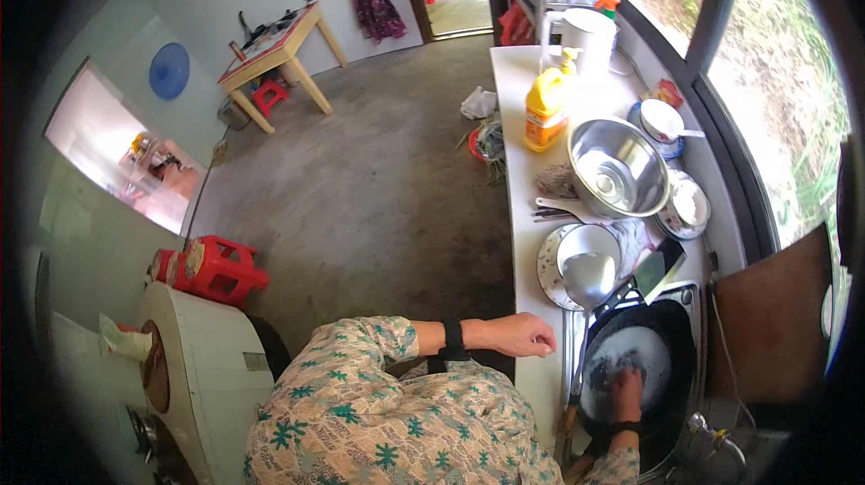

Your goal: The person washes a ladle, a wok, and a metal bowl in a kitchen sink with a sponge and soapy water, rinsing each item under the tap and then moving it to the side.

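My right hand (627,390) reaches into soapy water (649,350) inside a black wok (681,343) that sits in the sink; foam and water hide its fingers. My left hand (530,336) hangs over the counter's front edge with its fingers curled, and no object shows in it. Left of the wok, a metal wok spatula (589,280) with a wooden handle lies with its blade over a white bowl (588,242) on a patterned plate (549,269). A cleaver (659,271) rests near the wok's far rim.
Farther along the counter (517,167) stand a steel basin (618,167), a yellow pump bottle (546,110), stacked bowls (686,205) and a white pitcher (588,36). A faucet (716,434) is at lower right, beside a brown board (770,323). Red stools (226,272) stand across the floor.
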### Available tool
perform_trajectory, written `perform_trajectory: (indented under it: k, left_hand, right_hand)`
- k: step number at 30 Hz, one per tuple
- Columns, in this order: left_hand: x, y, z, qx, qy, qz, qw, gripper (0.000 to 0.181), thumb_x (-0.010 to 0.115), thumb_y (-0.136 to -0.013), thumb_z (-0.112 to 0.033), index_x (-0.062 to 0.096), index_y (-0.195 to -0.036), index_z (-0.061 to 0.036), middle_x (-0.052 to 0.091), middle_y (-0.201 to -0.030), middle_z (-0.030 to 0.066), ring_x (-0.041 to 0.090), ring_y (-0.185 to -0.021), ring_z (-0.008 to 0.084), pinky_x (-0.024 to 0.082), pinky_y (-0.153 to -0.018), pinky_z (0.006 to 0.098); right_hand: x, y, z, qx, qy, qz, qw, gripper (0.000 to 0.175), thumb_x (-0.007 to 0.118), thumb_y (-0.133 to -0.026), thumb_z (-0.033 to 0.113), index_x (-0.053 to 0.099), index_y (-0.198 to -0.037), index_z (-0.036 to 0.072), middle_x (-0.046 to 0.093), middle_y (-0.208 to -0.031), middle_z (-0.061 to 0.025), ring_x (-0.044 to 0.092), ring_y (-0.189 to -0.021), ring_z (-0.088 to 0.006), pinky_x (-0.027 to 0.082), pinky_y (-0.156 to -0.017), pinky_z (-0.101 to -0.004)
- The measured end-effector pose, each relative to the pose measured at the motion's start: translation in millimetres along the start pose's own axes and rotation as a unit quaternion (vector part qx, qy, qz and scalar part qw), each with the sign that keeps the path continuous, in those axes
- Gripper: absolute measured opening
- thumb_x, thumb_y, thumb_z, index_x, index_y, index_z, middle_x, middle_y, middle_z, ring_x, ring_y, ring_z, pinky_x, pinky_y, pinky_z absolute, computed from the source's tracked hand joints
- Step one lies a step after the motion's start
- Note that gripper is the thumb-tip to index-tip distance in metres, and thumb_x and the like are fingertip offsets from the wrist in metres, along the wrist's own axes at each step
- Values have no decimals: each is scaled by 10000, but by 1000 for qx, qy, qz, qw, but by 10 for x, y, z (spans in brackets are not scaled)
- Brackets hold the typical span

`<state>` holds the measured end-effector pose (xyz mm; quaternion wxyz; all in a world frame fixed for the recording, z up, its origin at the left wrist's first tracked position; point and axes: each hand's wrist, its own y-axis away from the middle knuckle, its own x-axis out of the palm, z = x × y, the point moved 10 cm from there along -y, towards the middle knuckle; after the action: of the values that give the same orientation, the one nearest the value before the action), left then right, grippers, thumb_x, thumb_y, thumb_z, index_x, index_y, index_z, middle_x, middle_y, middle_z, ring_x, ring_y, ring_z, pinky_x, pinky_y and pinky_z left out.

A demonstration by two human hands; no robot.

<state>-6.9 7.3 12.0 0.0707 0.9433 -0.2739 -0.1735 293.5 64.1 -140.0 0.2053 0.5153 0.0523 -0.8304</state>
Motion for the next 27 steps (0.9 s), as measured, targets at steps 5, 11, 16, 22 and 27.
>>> perform_trajectory:
  k: [5, 11, 16, 22, 27]
  left_hand:
    - [251, -92, -280, 32, 25, 61, 997, 244, 586, -839, -185, 642, -993, -5, 677, -872, 126, 647, -791, 208, 505, -719, 332]
    - [884, -332, -828, 187, -52, 141, 971, 249, 602, -795, -178, 635, -973, -7, 662, -863, 164, 631, -794, 324, 493, -706, 402]
    - [1790, -621, -726, 225, -130, 253, 932, 432, 653, -746, -201, 551, -1068, 68, 583, -979, 243, 565, -941, 403, 458, -781, 467]
    - [2561, -816, -505, 264, -235, 303, 885, 493, 679, -751, -234, 524, -1126, 46, 516, -1082, 225, 552, -975, 396, 475, -804, 475]
    - [2920, -971, -85, 232, -351, 261, 869, 465, 649, -803, -304, 528, -1111, 21, 558, -1046, 197, 618, -817, 345, 528, -631, 436]
  right_hand:
    - [-124, 277, -299, 39, 51, 7, 998, 240, 603, -702, 44, 638, -939, 23, 586, -954, -222, 537, -929, -426, 445, -812, -474]
    - [-366, 551, -242, 164, 111, 155, 968, 192, 686, -719, 138, 699, -894, 59, 653, -907, -195, 608, -853, -403, 493, -736, -456]
    - [-375, 708, -133, 91, 73, 105, 988, 144, 691, -676, 171, 692, -765, 57, 622, -790, -219, 620, -788, -380, 494, -662, -436]
    - [-324, 750, 27, 48, 11, 170, 984, 174, 667, -707, 185, 704, -851, 95, 633, -801, -195, 633, -804, -365, 500, -696, -421]
    - [-231, 776, -28, 32, 5, 225, 974, 173, 666, -737, 124, 720, -900, 105, 682, -870, -137, 666, -789, -287, 516, -727, -355]
